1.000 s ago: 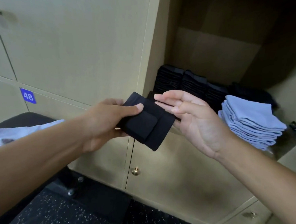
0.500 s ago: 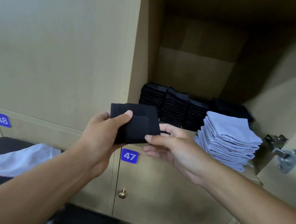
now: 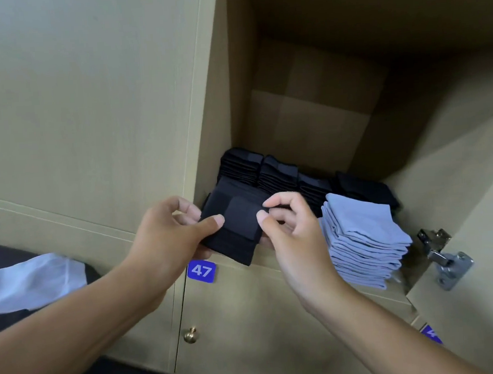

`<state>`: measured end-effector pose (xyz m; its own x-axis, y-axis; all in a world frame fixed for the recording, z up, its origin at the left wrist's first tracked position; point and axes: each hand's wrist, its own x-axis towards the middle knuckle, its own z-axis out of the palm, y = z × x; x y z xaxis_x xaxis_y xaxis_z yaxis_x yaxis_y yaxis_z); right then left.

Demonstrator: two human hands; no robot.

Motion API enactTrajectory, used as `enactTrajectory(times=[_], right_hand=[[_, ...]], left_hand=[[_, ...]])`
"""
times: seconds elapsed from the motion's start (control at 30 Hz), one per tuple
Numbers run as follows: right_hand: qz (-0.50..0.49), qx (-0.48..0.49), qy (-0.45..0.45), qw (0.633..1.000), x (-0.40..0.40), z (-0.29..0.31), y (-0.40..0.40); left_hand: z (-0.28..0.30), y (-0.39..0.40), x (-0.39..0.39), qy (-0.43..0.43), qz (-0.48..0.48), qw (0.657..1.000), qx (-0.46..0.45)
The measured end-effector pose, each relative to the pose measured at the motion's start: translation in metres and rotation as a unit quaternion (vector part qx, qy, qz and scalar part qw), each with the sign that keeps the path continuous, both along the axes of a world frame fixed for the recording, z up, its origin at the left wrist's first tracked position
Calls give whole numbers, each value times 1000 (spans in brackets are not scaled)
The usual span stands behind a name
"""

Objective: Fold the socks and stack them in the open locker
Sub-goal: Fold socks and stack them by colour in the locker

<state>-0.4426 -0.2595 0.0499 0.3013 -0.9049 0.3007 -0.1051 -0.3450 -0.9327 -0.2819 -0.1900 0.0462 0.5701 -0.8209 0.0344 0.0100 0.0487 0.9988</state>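
A folded black sock (image 3: 236,225) is held at the front left corner of the open locker (image 3: 307,118), just over its front edge. My left hand (image 3: 170,236) grips the sock's left side, thumb on top. My right hand (image 3: 289,230) pinches its right edge with curled fingers. Inside the locker, several stacks of folded black socks (image 3: 279,175) line the back. A stack of folded light blue socks (image 3: 362,237) stands at the front right, beside my right hand.
Closed locker doors surround the opening; one below carries a blue 47 label (image 3: 201,271) and a brass knob (image 3: 190,334). The open door's metal hinge (image 3: 445,257) sticks out at right. White cloth (image 3: 30,280) lies on a dark seat at left.
Both hands carried the black sock forward and right to the locker's front edge. My right hand went from lying open beside the sock to pinching its right edge.
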Motion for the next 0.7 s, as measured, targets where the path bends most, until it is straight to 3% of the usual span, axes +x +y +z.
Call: enactTrajectory(times=[0.17,0.27,0.5,0.7], right_hand=[[28,-36,20,999,0,-6,11],[20,-57,37,997,-5,2,1],[-36,-73,55,995,-29,42,-55],[-97,-29,28,994,-53,84,-123]], left_hand=[[2,-2,-3,-25,-4,1000,-5],[1,-1,-4,-106,-27,994,4],[1,11,-3,-392,-65,917,39],[-5,15,-1,-459,-121,878,63]])
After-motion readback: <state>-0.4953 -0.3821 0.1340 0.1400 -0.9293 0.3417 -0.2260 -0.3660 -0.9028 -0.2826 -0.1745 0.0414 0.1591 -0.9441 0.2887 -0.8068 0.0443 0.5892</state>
